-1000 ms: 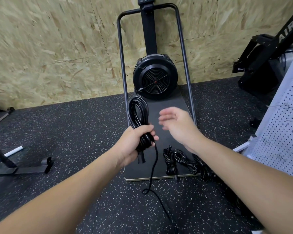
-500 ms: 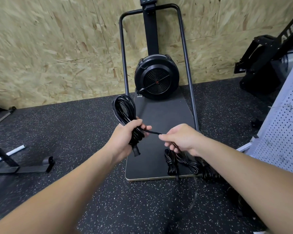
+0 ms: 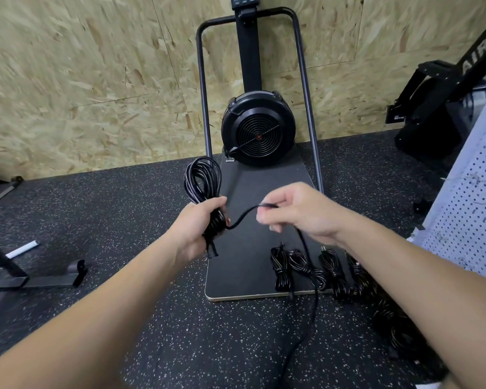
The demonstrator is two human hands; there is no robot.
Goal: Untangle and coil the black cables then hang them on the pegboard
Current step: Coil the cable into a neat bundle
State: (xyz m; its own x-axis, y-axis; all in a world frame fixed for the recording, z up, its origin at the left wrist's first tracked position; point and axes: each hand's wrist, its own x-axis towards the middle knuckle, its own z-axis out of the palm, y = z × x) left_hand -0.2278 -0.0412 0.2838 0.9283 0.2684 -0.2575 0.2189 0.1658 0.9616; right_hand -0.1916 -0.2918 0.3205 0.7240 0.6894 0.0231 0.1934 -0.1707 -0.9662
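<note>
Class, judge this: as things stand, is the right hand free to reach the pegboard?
Probably not yet. The right hand pinches the loose cable that runs to the coil gripped by the left hand. The pegboard stands open to its right.

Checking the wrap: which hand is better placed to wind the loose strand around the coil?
Right. The right hand already pinches the loose strand, while the left hand grips the coil.

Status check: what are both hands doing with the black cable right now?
Left hand grips coiled cable. Right hand pinches its loose tail, rest trailing to floor. Finished bundles on black board. Pegboard at right, no cables on it.
</note>
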